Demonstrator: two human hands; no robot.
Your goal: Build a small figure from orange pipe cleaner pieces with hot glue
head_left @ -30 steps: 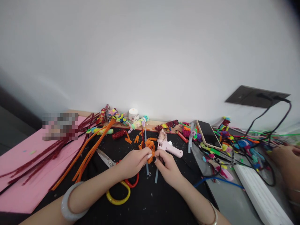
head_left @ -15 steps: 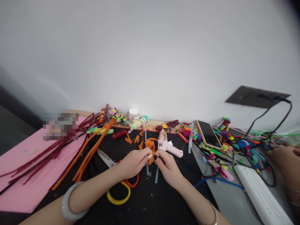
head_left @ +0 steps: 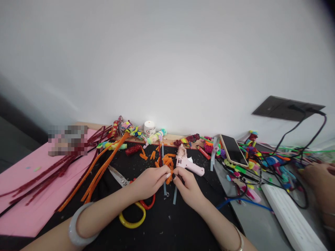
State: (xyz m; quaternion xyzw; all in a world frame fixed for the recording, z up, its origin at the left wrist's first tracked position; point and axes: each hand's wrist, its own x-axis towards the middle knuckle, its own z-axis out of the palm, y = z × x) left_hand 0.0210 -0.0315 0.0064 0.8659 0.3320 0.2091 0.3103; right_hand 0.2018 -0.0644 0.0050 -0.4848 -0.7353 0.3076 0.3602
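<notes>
My left hand [head_left: 153, 180] and my right hand [head_left: 188, 184] meet fingertip to fingertip over the black work surface. Both are closed in a pinch on a short orange pipe cleaner piece [head_left: 169, 180], mostly covered by the fingers. Just behind it lies a small heap of cut orange pieces [head_left: 169, 161]. A pale pink glue gun [head_left: 190, 165] rests beyond my right fingers. Clear glue sticks [head_left: 175, 196] lie under and beside the hands. Scissors with red and yellow handles [head_left: 133, 223] lie partly under my left forearm.
Dark red pipe cleaners [head_left: 44, 176] spread over a pink sheet [head_left: 23, 212] at left, with long orange ones [head_left: 98, 170] alongside. A phone [head_left: 233, 150], cables and a white power strip [head_left: 290, 216] are on the right. Another person's hand [head_left: 320, 181] is at the far right edge.
Almost nothing differs. My two hands hold the same place, with only a very slight shift at the fingertips.
</notes>
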